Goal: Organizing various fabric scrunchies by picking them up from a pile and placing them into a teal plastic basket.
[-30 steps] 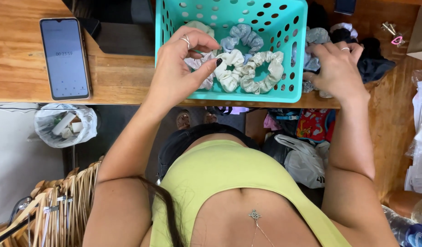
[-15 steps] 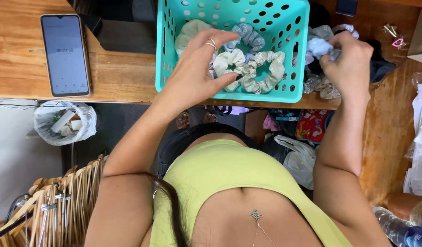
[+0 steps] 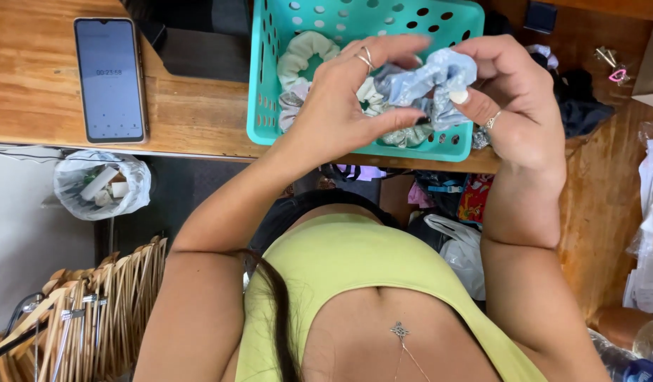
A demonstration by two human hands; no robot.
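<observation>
Both hands pinch a pale blue scrunchie [image 3: 429, 81] just above the teal basket [image 3: 270, 106] — left hand [image 3: 341, 106] and right hand [image 3: 514, 99] closed on its gathered fabric. It looks soft, light, stretchy — best held by the bunched rim.

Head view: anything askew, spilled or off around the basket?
Nothing is spilled or damaged. The teal basket sits on the wooden table with scrunchies inside. Both hands, left hand and right hand, hold a light blue scrunchie over it. Only oddity: a loose fabric pile crowds the table's right edge.
</observation>
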